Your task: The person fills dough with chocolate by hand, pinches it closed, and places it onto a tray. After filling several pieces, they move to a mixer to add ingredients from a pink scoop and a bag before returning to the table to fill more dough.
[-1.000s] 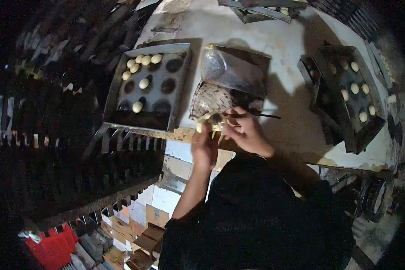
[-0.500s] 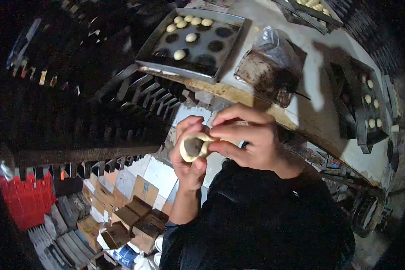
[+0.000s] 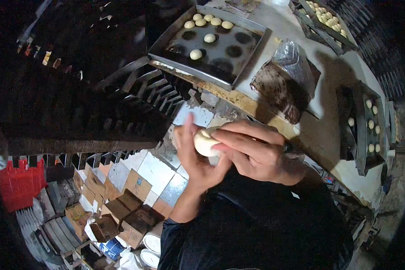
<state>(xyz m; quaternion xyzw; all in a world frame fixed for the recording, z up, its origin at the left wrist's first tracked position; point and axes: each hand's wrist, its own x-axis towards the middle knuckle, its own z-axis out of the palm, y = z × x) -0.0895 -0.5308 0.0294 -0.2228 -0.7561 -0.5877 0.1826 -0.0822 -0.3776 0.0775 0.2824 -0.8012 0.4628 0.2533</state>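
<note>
A pale, smooth dough ball (image 3: 204, 145) sits between my two hands, in front of my chest. My left hand (image 3: 194, 161) cups it from the left and below, with blurred fingers raised along its side. From the right, my right hand (image 3: 258, 153) pinches the top edge of the dough with thumb and fingertips. No dark filling shows on the dough's visible side. Beyond my hands, a metal baking tray (image 3: 249, 53) holds several similar balls, some in a row along its far edge.
On the worktop (image 3: 330, 101) lies a dark-stained block (image 3: 274, 85) partly wrapped in clear plastic. More trays of dough balls stand at right, including a nearer tray (image 3: 362, 153). A dark slatted rack (image 3: 85, 144) fills the left. Cardboard boxes (image 3: 121, 204) and a red crate (image 3: 20, 184) lie below.
The dough's opening with dark filling faced me before; now a closed, rounded pale side shows. My left fingers have straightened upward, and my right hand still pinches the edge. The view has shifted slightly.
</note>
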